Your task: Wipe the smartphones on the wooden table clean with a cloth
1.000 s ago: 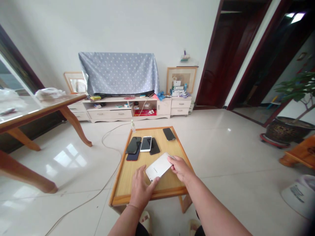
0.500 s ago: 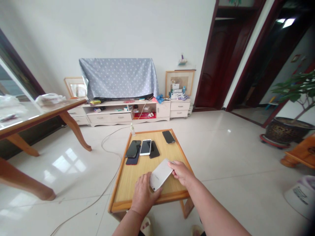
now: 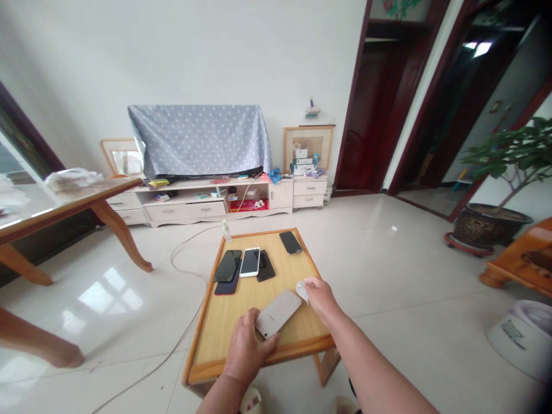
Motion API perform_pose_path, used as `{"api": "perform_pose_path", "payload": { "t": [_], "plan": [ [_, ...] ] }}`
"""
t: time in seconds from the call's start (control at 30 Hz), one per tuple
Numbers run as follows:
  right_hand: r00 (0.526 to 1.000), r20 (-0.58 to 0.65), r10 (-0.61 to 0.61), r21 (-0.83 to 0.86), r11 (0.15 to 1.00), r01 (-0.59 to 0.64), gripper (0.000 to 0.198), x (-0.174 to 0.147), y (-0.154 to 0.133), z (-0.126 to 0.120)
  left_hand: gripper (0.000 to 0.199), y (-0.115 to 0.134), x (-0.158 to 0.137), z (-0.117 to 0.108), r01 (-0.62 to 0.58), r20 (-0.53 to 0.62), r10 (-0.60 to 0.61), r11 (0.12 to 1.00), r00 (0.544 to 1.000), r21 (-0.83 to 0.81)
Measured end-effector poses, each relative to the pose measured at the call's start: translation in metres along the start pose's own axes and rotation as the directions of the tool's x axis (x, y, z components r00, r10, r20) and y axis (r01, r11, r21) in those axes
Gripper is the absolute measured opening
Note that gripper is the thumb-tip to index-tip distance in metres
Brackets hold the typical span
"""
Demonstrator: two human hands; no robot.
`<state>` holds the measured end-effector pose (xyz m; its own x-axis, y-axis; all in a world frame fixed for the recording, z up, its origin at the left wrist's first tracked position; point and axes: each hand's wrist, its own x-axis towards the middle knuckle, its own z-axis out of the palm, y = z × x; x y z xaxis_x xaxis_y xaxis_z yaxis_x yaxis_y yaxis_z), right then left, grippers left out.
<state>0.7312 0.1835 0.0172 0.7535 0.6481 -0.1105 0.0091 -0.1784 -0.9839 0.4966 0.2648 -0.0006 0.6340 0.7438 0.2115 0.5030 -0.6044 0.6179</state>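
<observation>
My left hand (image 3: 248, 349) grips the near end of a pale smartphone (image 3: 280, 312), fingers along one side and thumb at the near corner. The phone is tilted back-side up over the small wooden table (image 3: 215, 339). Just off the phone's far right corner, my right hand (image 3: 321, 298) is closed on a small white wad (image 3: 303, 291), which looks like a cloth or tissue. Beyond the hands lie a white phone (image 3: 250, 262), a black phone (image 3: 266, 267), and another black phone (image 3: 227, 266) overlapping a dark blue one (image 3: 226, 287).
One more dark phone (image 3: 290, 242) lies near the table's far right corner. A small clear bottle (image 3: 226, 232) stands at the far left corner. A cable (image 3: 190, 328) runs over the floor on the left. A white bucket (image 3: 520, 339) stands at the right.
My right hand has come away from the phone's far end, and the white wad now shows in its fingers. My left hand keeps the phone. The view has shifted slightly.
</observation>
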Motion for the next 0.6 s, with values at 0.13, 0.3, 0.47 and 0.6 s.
{"api": "perform_pose_path", "payload": {
  "t": [0.13,0.3,0.47,0.6],
  "plan": [
    [0.998,0.053,0.035,-0.006,0.999,-0.034,0.017,-0.006,0.001,0.004,0.053,0.001,0.002,0.000,-0.036,0.023,0.035,0.999,0.999,0.038],
    [0.988,0.140,0.061,0.001,0.998,-0.062,0.022,-0.011,0.002,0.009,0.051,0.007,0.003,-0.004,-0.046,0.057,0.041,0.995,0.998,0.091],
    [0.985,0.154,0.077,0.010,0.997,-0.079,0.023,-0.016,-0.002,0.015,0.049,0.005,0.003,-0.002,-0.049,0.068,0.042,0.992,0.997,0.113],
    [0.983,0.168,0.079,0.010,0.997,-0.082,0.021,-0.021,-0.003,0.020,0.050,-0.001,0.004,0.001,-0.073,0.071,0.063,0.987,0.995,0.141]
  ]
}}
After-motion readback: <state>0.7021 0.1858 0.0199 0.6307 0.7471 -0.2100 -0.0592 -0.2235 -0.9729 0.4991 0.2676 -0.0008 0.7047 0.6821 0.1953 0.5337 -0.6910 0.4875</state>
